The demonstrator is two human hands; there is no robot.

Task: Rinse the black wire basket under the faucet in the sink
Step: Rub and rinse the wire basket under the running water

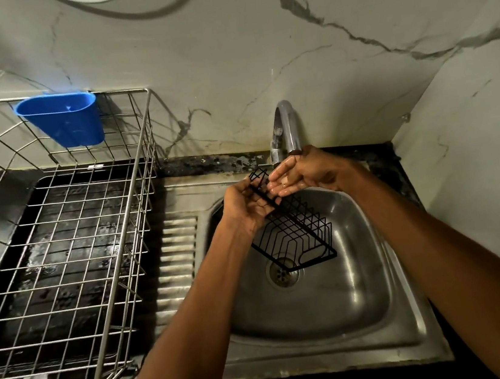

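The left hand (246, 204) grips the black wire basket (291, 226) at its upper end, fingers curled around the wire frame there, so the basket hangs tilted with its far end pointing down into the steel sink (366, 285). From that grip, the basket's lower corner reaches toward the drain (282, 272) and sits just above or at it; contact cannot be told. Immediately to the right of the grip, the right hand (299, 173) is spread open, palm up and wet, its fingertips (275, 187) touching or just beside the basket's top edge, holding nothing. Directly above and behind both hands rises the curved chrome faucet (287, 130), its spout ending just over the right hand; whether water runs is not clear. Well to the left of the grip stands a large metal dish rack (68, 245) on a black tray (36, 192), with a blue plastic cup holder (63, 120) hooked on its back rail. Between the rack and the gripping hand lies the ribbed drainboard (177, 262) of the sink.
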